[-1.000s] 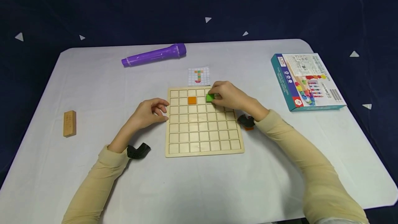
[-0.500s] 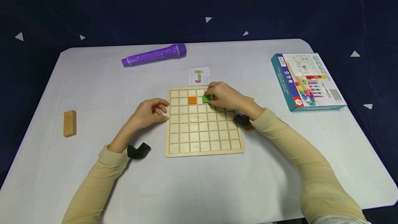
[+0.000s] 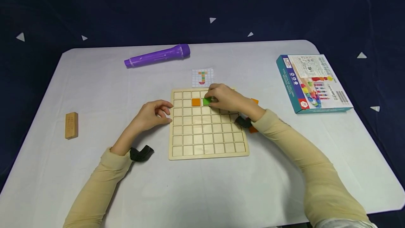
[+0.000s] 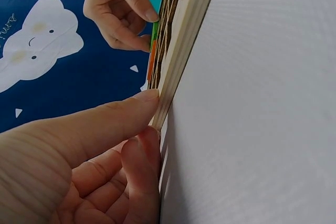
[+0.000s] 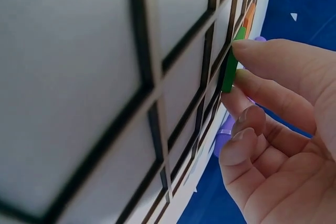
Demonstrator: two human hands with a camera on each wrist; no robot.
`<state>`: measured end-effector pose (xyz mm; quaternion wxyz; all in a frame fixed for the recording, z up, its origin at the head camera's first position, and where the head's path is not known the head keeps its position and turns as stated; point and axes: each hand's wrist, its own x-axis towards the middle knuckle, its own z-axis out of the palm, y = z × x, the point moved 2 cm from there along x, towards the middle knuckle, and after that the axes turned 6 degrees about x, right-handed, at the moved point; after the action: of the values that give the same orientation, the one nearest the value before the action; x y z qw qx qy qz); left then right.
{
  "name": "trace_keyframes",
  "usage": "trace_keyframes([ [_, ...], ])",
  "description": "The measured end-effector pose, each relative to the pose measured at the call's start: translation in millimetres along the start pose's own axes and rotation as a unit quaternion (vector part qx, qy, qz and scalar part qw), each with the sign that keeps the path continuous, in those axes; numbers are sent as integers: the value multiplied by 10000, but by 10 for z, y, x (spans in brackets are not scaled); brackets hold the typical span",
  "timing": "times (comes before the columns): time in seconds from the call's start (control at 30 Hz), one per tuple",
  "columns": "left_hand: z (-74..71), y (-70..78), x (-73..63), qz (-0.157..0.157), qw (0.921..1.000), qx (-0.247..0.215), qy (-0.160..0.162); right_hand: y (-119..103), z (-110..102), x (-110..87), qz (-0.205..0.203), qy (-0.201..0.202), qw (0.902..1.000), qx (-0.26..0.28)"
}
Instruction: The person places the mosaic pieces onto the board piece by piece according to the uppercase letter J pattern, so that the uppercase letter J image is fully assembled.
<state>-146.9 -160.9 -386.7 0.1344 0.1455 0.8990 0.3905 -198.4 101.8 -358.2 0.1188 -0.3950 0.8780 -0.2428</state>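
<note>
On the white table lies a wooden grid board. An orange square tile sits in one of its cells near the top. My right hand pinches a green square tile between thumb and fingers, just right of the orange one. In the right wrist view the green tile is at the grid, close behind the orange tile; whether it is fully seated I cannot tell. My left hand touches the board's left edge with thumb and fingertips spread apart, as the board's edge in the left wrist view also shows.
A small pattern card lies above the board, with a purple microphone further back. Orange pieces show partly under the right wrist. A wooden block stands left, a teal box at right.
My right hand has slid the green tile leftward along the board, closer to the orange tile. More of the orange pieces at the board's right shows. The left hand keeps its place.
</note>
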Motion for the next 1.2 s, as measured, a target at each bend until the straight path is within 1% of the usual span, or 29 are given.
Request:
trace_keyframes([
  [0.43, 3, -8, 8, 47, 10000, 9, 7, -42, 17, 42, -58, -5, 10000, -4],
  [0.73, 5, -13, 3, -3, 10000, 50, 10, -46, 31, 62, -165, -30, 9999, -18],
  [0.93, 9, 1, 8, 9, 10000, 23, -29, -52, -32, 7, -91, 60, 9999, 66],
  [1.2, 3, -1, 11, 115, 9998, 136, 48, -27, -153, -163, 178, 344, 9992, 56],
])
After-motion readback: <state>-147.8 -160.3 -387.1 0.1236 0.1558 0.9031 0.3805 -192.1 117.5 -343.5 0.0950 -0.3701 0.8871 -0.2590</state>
